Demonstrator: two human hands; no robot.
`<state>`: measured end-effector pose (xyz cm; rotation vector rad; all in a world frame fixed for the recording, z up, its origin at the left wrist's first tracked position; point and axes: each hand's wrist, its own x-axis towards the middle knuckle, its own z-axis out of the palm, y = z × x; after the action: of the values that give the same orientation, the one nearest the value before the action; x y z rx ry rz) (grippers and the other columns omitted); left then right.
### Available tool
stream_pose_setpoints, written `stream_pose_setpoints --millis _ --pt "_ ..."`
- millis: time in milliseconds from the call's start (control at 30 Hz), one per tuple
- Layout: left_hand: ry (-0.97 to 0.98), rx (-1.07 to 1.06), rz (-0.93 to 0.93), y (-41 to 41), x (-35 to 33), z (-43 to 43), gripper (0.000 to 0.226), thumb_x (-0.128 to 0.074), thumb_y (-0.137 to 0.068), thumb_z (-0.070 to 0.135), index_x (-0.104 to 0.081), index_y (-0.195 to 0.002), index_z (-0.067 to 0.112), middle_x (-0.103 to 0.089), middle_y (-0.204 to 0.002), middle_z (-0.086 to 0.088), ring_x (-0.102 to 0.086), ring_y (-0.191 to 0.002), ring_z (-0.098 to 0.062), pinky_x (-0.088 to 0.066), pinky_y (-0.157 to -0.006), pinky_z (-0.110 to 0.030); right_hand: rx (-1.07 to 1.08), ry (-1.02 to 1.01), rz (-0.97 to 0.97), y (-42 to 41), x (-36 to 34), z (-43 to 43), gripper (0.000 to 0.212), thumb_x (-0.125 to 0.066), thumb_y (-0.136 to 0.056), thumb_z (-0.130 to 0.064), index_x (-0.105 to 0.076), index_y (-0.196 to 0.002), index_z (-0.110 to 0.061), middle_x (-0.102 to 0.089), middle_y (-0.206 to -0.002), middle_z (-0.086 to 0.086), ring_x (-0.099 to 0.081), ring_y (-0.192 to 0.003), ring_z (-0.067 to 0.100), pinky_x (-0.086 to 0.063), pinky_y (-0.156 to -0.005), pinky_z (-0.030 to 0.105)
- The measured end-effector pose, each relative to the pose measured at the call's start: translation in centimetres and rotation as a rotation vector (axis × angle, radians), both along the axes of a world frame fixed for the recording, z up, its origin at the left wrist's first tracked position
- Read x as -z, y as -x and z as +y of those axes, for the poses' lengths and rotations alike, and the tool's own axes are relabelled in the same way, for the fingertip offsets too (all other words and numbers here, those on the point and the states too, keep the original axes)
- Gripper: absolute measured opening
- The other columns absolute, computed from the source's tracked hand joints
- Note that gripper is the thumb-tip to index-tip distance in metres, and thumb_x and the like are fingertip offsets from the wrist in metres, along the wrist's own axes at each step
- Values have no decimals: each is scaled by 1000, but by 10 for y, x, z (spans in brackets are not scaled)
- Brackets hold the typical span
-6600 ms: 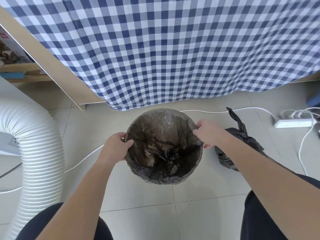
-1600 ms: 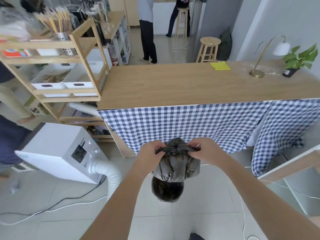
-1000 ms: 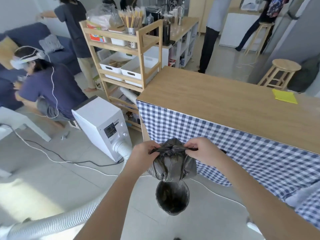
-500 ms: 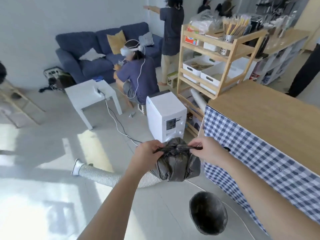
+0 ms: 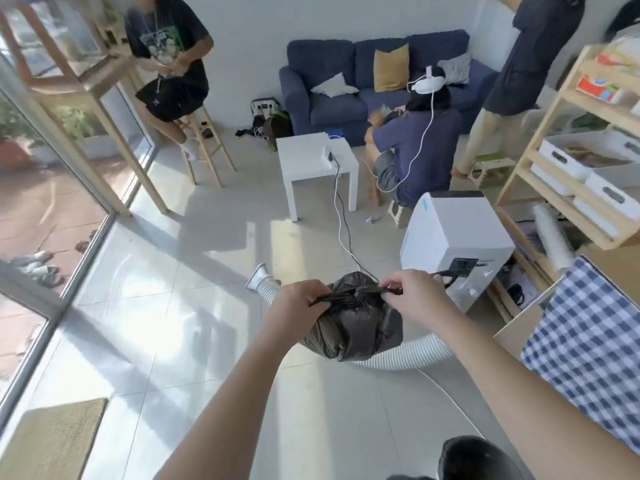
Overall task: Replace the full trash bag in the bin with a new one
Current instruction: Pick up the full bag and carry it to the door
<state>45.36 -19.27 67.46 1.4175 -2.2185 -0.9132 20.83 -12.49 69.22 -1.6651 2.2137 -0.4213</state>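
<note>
Swinging further from the counter, the trash bag has travelled with both hands, and the bin, just below it half a second ago, now shows only as a dark shape at the bottom edge, well apart from the bag. The left hand grips one twisted end of the bag's gathered neck and the right hand pinches the other, the ends stretched sideways across the top. The full bag hangs between them above the tiled floor, in front of a white ribbed hose.
</note>
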Motion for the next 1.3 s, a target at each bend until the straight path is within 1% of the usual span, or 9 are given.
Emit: stream_pose_setpoints --millis 133,200,267,333,467,600,667,900,1300 --pt "-28 -155 9 -36 6 0 19 -76 -88 19 -81 -102 31 -69 -83 23 -71 -88 -12 -56 -85 -30 -130 1 119 -34 7 -35 17 -60 -95 -41 -74 -105 -40 -76 -99 -14 -67 -100 16 -28 -85 38" --pt "-39 -243 15 -51 9 3 19 -76 -87 23 -79 -100 37 -74 -88 18 -71 -87 -13 -57 -84 -32 -204 -16 108 -47 9 -50 17 -62 -95 -37 -76 -104 -37 -77 -98 -13 -69 -95 18 -40 -87 37" --pt "-43 -330 9 -64 11 7 19 -75 -86 25 -79 -100 38 -77 -93 13 -72 -88 -14 -58 -82 -33 -258 -39 48 -61 10 -64 15 -65 -92 -31 -78 -100 -34 -77 -95 -10 -71 -89 21 -55 -80 35" --pt "-48 -404 15 -75 10 14 20 -75 -87 21 -80 -102 33 -77 -92 12 -71 -87 -13 -59 -82 -34 -329 -56 45 -76 9 -75 16 -65 -90 -28 -80 -96 -33 -77 -93 -6 -71 -85 24 -59 -75 35" --pt "-50 -552 13 -93 9 33 18 -73 -89 21 -79 -103 31 -76 -92 12 -70 -88 -12 -60 -80 -36 -486 -41 134 -106 12 -96 19 -62 -91 -25 -79 -98 -31 -76 -94 0 -68 -85 28 -54 -72 34" --pt "-43 -715 15 -108 19 61 16 -73 -91 22 -78 -101 34 -75 -92 15 -69 -87 -8 -56 -76 -27 -698 100 345 -138 17 -104 20 -59 -93 -29 -78 -97 -32 -74 -95 -2 -63 -101 26 -47 -88 38" --pt "-41 -795 30 -116 25 81 16 -73 -91 22 -78 -98 35 -74 -90 20 -68 -86 -2 -54 -73 -24 -792 117 363 -154 18 -102 20 -58 -93 -29 -78 -97 -32 -73 -95 -1 -63 -103 26 -44 -91 39" --pt "-82 -1068 114 -150 40 167 14 -76 -89 27 -75 -89 41 -73 -87 17 -67 -84 -1 -53 -71 -25 -1068 -76 159 -219 19 -69 23 -57 -92 -24 -76 -102 -29 -74 -102 0 -68 -98 27 -56 -82 37" --pt "-40 -1419 128 -249 33 320 11 -79 -87 29 -77 -91 39 -74 -86 15 -70 -84 -4 -60 -78 -33 -1414 -107 39 -375 15 27 20 -60 -93 -22 -78 -102 -26 -73 -102 -2 -68 -95 22 -57 -83 35"
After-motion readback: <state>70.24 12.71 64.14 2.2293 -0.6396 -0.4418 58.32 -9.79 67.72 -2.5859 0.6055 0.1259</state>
